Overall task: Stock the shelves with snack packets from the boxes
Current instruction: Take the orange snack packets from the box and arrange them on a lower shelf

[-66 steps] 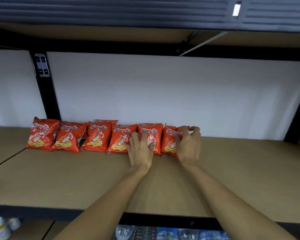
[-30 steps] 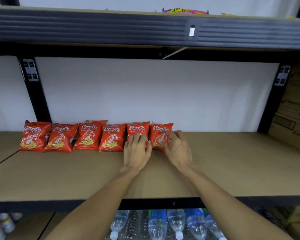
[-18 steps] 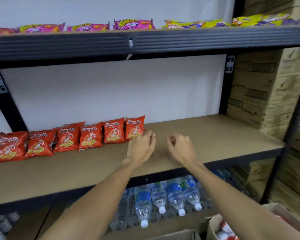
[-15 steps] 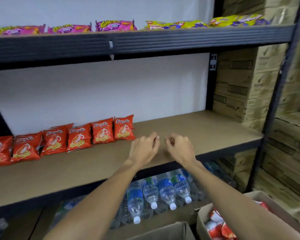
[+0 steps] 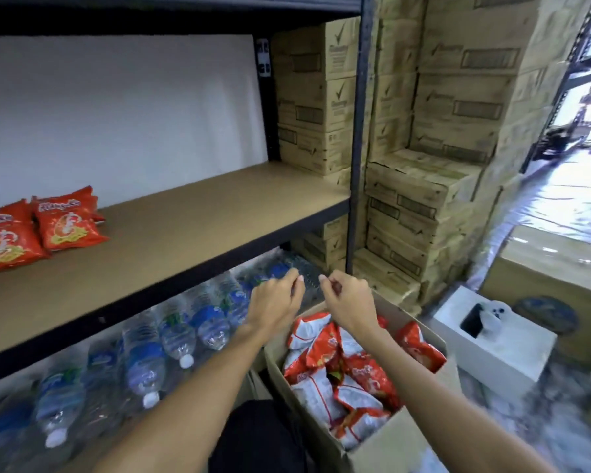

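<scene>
The shelf (image 5: pixel 191 227) is bare along most of its board, with red packets (image 5: pixel 65 227) only at its left end near the back wall, so most of the stocking looks undone. The open box (image 5: pixel 382 448) sits below the shelf's front edge, heaped with snack packets (image 5: pixel 325 380). The heap is loose, so a hasty grab could drag neighbours over the rim. Water bottles (image 5: pixel 144 363) lie just beside the box under the shelf, and a dropped packet could slip among them. The film looks slick and puffed: a hard squeeze may burst a packet, and a light pinch may let it slide. The left grip (image 5: pixel 275 303) and right grip (image 5: pixel 347 302) hover over the box's far end, fingers loosely curled, holding nothing.
</scene>
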Demonstrator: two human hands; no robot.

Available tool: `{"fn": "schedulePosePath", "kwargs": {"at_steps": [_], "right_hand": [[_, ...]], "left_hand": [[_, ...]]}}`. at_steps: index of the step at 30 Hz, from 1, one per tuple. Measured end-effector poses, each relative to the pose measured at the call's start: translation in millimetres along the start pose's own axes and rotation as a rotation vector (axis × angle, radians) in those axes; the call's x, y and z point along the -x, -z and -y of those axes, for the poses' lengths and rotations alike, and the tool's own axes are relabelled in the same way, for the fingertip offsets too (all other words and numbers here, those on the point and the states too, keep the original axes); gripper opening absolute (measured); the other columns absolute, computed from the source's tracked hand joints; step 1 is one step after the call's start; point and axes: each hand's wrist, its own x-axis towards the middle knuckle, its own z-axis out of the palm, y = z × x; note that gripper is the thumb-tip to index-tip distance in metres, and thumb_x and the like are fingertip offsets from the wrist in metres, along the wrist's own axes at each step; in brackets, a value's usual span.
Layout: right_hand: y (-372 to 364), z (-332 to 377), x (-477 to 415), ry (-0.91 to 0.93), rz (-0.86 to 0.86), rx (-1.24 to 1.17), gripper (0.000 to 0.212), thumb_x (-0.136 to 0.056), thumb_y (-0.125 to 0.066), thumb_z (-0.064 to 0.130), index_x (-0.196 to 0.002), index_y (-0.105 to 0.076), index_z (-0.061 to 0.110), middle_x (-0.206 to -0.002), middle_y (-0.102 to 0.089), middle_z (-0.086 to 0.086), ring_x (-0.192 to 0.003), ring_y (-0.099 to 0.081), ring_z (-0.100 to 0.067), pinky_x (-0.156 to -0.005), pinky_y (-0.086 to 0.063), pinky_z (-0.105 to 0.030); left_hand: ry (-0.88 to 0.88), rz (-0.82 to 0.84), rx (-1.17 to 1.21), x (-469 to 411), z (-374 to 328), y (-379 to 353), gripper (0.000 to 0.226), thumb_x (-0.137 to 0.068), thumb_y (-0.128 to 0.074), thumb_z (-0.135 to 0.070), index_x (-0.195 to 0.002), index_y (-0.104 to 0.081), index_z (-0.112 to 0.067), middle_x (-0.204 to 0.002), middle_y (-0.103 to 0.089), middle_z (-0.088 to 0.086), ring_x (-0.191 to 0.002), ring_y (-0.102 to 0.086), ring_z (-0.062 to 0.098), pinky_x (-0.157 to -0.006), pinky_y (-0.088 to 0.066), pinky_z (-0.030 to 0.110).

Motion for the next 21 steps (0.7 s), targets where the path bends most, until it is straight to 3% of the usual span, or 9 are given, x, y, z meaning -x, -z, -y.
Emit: {"fn": "schedulePosePath", "kwargs": {"at_steps": [4, 9, 13, 18, 21], "right_hand": [[11.1, -53.4, 27.3, -0.109, 0.038, 0.065, 0.040, -0.094, -0.046, 0.049, -0.061, -0.048, 0.026, -0.056, -0.053, 0.004, -0.059, -0.055, -0.023, -0.057, -0.047, -0.040], [20.8, -92.6, 57.4, -0.231, 0.090, 0.122, 0.046, -0.096, -0.052, 0.042, -0.057, -0.040, 0.021, -0.051, -0.048, 0.004, -0.051, -0.047, -0.016, -0.050, -0.031, -0.032], [17.0, -130.7, 71.4, -0.342, 0.257, 0.144, 0.047, -0.097, -0.053, 0.045, -0.058, -0.043, 0.020, -0.055, -0.052, 0.007, -0.055, -0.050, -0.017, -0.054, -0.036, -0.032], [7.1, -170.1, 83.2, -0.459, 0.361, 0.128, 0.025, -0.095, -0.060, 0.042, -0.079, -0.052, 0.025, -0.079, -0.062, 0.002, -0.076, -0.062, -0.022, -0.062, -0.039, -0.029], [-1.8, -184.3, 88.4, -0.474, 0.380, 0.115, 0.027, -0.092, -0.066, 0.039, -0.101, -0.058, 0.014, -0.099, -0.066, -0.007, -0.093, -0.062, -0.029, -0.071, -0.039, -0.030]], "left_hand": [[0.038, 0.162, 0.090, 16.8, -27.4, -47.7, 0.023, -0.103, -0.038, -0.038, -0.094, -0.049, -0.020, -0.077, -0.067, 0.015, -0.077, -0.064, 0.043, -0.060, -0.046, 0.043], [0.128, 0.389, 0.164, 37.1, -45.6, -94.0, 0.033, -0.099, -0.028, -0.048, -0.103, -0.048, -0.022, -0.093, -0.069, 0.012, -0.090, -0.066, 0.036, -0.077, -0.052, 0.046], [0.259, 0.667, 0.137, 48.6, -46.0, -124.4, 0.044, -0.103, -0.033, -0.043, -0.136, -0.044, -0.016, -0.129, -0.060, 0.013, -0.118, -0.057, 0.037, -0.094, -0.047, 0.048], [0.294, 0.737, 0.129, 66.9, -37.5, -150.5, 0.045, -0.104, -0.036, -0.045, -0.136, -0.045, -0.015, -0.136, -0.052, 0.011, -0.125, -0.051, 0.033, -0.099, -0.044, 0.045], [0.308, 0.742, 0.109, 75.5, -30.1, -161.4, 0.046, -0.104, -0.036, -0.044, -0.139, -0.045, -0.016, -0.140, -0.049, 0.011, -0.128, -0.049, 0.030, -0.101, -0.042, 0.043]]}}
